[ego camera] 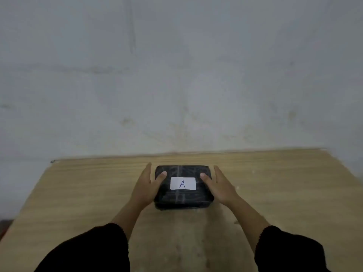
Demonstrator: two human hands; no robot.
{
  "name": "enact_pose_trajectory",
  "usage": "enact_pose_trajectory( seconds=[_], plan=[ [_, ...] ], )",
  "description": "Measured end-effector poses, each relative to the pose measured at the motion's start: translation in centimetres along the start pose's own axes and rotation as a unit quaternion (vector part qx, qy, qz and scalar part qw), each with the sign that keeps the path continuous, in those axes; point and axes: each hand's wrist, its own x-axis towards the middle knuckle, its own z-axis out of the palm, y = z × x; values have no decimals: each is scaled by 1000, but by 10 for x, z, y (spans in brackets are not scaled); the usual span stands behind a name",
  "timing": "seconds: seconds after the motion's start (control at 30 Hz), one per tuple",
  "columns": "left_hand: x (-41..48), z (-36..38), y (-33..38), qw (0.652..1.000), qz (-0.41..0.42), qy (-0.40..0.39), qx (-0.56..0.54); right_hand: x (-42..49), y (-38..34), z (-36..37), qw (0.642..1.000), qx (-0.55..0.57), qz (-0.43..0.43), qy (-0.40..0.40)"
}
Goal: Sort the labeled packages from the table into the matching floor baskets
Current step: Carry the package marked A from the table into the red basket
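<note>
A black wrapped package [183,199] with a white label reading "A" lies flat on the wooden table [284,193], near the middle towards the far edge. My left hand [146,185] clasps its left side, thumb on top and fingers along the edge. On the opposite side my right hand [220,186] holds it the same way, thumb resting on the top. The package still rests on the table surface. No floor basket is in view.
A grey wall [176,75] rises directly behind the table's far edge. The table's left corner [53,161] and slanting left edge are visible, with a strip of dark floor [5,226] beyond. Black sleeves cover both forearms.
</note>
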Motion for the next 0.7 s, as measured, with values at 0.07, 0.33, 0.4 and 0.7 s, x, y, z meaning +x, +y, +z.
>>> enact_pose_trajectory(
  seconds=[0.07,0.33,0.4,0.7],
  plan=[
    [3,8,-3,998,-32,-10,-49,3,4,7,997,65,31,-18],
    [0,23,-8,989,-31,-4,-144,6,10,23,991,133,29,-7],
    [-2,21,-2,989,-27,6,-148,6,5,20,993,118,23,5],
    [-27,-40,18,975,-26,77,-206,-10,-62,28,991,118,-53,40]
  ],
)
